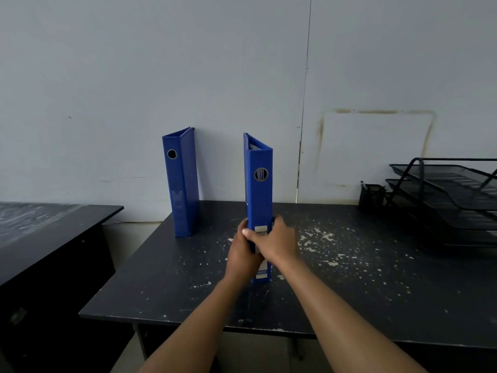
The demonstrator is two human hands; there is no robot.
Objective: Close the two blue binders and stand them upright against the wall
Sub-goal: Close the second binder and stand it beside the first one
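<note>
One closed blue binder stands upright at the back left of the black desk, its top against the grey wall. A second closed blue binder stands upright in the middle of the desk, spine toward me, well in front of the wall. My left hand grips its lower left side. My right hand wraps its lower right side, thumb across the spine label. The binder's bottom edge rests on the desk below my hands.
A black mesh letter tray stack and a small black pen cup sit at the back right. White paint flecks cover the desk top. A second dark desk stands to the left, across a gap.
</note>
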